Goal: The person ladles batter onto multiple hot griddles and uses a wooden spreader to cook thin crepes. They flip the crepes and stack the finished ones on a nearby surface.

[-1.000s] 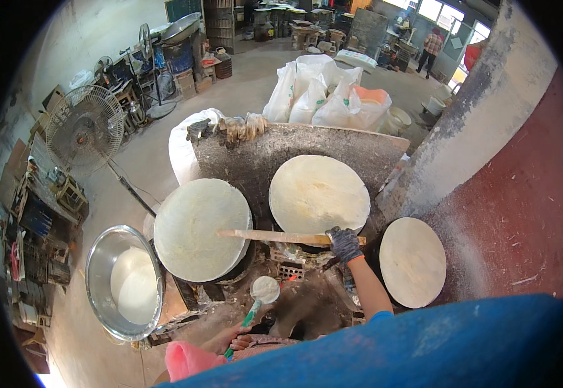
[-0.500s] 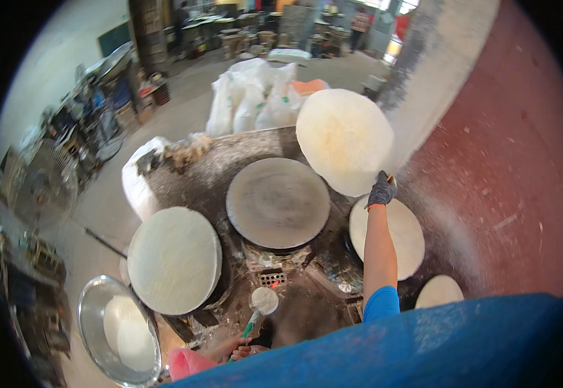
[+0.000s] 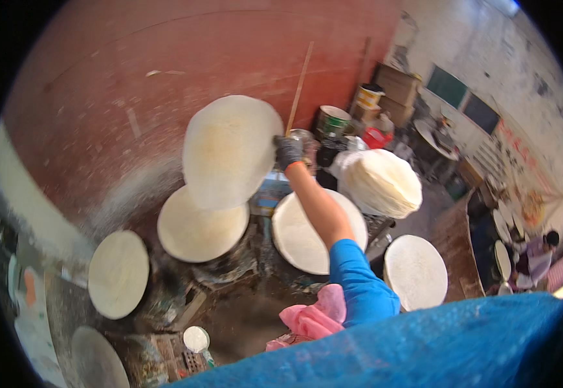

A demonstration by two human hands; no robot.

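Right hand [image 3: 288, 151], in a dark glove, pinches the edge of a large thin round pale flatbread sheet [image 3: 231, 150], held up before the red wall [image 3: 132, 71]. Left hand hidden under the pink cloth [image 3: 312, 318] at the bottom edge; grip can't be made out.

Count, head view:
- Round pale sheets lying flat: six — centre left [image 3: 202, 225], centre [image 3: 307, 229], lower right [image 3: 416, 271], left [image 3: 118, 274], lower left [image 3: 97, 359], far right edge [image 3: 503, 260].
- Sheet held aloft: one [image 3: 230, 150].
- Stack of sheets: one [image 3: 381, 182].
- Pink cloth: one [image 3: 314, 319].
- Buckets, upper centre: two [image 3: 331, 121] [image 3: 369, 97].
- Long stick: one [image 3: 299, 86].
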